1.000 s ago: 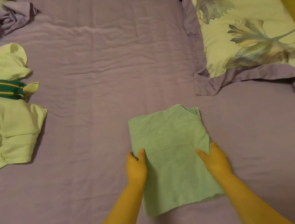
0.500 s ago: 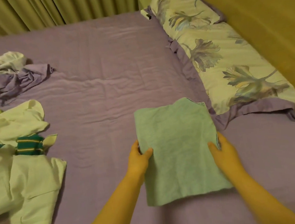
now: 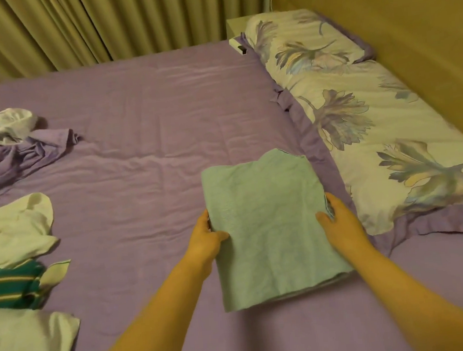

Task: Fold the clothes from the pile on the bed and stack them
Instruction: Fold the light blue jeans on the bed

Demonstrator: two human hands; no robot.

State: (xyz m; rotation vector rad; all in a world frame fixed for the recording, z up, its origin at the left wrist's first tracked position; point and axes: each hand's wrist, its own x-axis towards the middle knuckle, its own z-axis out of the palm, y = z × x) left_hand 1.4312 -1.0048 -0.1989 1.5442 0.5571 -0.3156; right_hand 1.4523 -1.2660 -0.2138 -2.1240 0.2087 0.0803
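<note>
Head view: a folded green cloth (image 3: 268,228) lies on the purple bed (image 3: 143,143) toward its pillow edge, the left hand (image 3: 206,240) gripping its left side and the right hand (image 3: 341,223) its right, fingers hidden underneath. Unfolded clothes (image 3: 15,250) are cut off at the bed's left edge. No writing is readable.

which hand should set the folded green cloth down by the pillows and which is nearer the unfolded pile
Right for placing: the right hand grips the folded green cloth on the side next to the floral pillows. The left hand is nearer the unfolded clothes.
</note>
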